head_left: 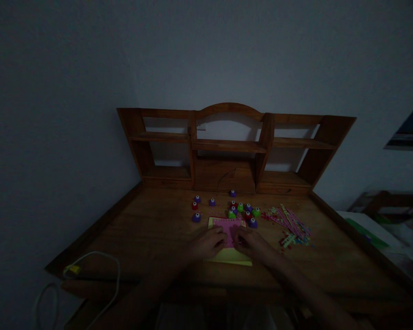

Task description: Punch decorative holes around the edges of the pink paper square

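Note:
A pink sheet [229, 231] with a row of small marks or holes along its far edge lies on a larger pale yellow sheet or pad [230, 256] near the front of the desk. My left hand [209, 241] rests over the left side of the pink sheet, its fingers curled in. Over the right side, my right hand [247, 241] has its fingertips bunched together. Both hands look closed, but the dim light hides what is between the fingers. Just beyond the sheets sit several purple, red and green dome-shaped pieces with eye-like tops, such as a purple one [252, 223].
Pink strips [289, 220] and small coloured bits [301, 239] are heaped to the right. A wooden shelf unit [227, 172] stands along the desk's back. A white cable [118, 266] with a yellow piece [74, 269] hangs at the left front corner. Papers [375, 231] lie beyond the right edge.

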The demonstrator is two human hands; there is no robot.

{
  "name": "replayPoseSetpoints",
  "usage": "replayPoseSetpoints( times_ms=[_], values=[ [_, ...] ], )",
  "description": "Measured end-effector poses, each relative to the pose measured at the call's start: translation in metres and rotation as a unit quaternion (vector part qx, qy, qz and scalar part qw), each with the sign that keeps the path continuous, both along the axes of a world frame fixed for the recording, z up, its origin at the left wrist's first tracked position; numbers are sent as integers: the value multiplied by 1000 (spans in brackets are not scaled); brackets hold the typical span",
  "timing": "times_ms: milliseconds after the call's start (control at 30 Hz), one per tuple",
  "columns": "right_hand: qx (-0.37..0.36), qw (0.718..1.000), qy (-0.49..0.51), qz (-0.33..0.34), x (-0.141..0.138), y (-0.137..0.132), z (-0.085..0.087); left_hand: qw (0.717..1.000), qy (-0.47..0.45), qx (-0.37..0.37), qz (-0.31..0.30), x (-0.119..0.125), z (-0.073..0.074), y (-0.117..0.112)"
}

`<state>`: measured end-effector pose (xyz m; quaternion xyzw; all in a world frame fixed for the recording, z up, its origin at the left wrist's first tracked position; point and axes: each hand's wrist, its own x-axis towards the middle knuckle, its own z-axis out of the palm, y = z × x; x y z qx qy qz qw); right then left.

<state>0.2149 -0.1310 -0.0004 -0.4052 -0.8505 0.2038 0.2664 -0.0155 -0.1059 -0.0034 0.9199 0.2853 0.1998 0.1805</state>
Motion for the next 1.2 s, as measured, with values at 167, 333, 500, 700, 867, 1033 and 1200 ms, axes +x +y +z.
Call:
replayPoseSetpoints(
  times_ms=[167, 333, 500, 700, 867, 1033, 1200],
  values=[
    [14, 1000, -20, -15, -3, -3, -3, 999, 46, 11, 1, 0, 3, -2],
    [38, 998, -36, -34, -8, -5, -8, 999, 45, 7, 21, 1, 2, -3],
    [52, 997, -41, -49, -7, -5, -14, 989, -87, -89, 85, -16, 3, -5],
    [58, 997, -33, -44, -5, -7, -13, 992, -63, -76, 78, -41, 11, -38],
    [54, 997, -33, -43, -5, -6, -13, 997, 47, 50, 47, -30, 18, -65],
    [56, 997, -27, -41, -5, -7, -11, 985, 84, 116, 92, -13, 14, -72],
    [49, 998, -30, -34, -4, -8, -7, 980, 98, 138, 103, -12, 5, -74]
  ],
)
